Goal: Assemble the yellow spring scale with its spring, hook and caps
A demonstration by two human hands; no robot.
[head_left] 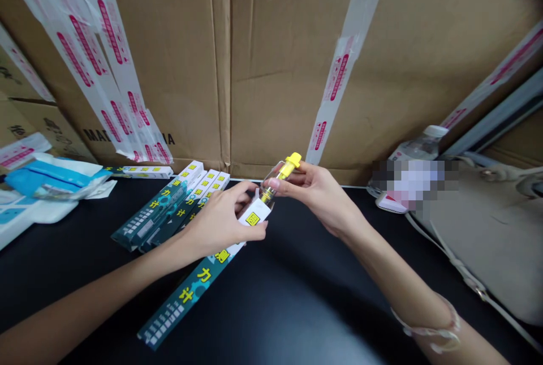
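My left hand [229,215] is closed around the upper end of a long, narrow dark-green and white box [203,277] with yellow lettering. The box slants from lower left to upper right, its open end toward my right hand [307,184]. In that right hand, thumb and fingers pinch a clear tubular spring scale [268,190] with a yellow cap [292,162]. Its lower part sits inside the box's open end, and the capped end sticks out. How deep the tube reaches is hidden by the box.
Several similar boxes [159,206] lie side by side left of my hands, and another box [144,172] lies behind. Blue-and-white packaging [55,178] is at far left. Large cardboard cartons [275,71] stand behind the black table [297,303]. A plastic bottle [424,141] and beige bag [487,229] are on the right.
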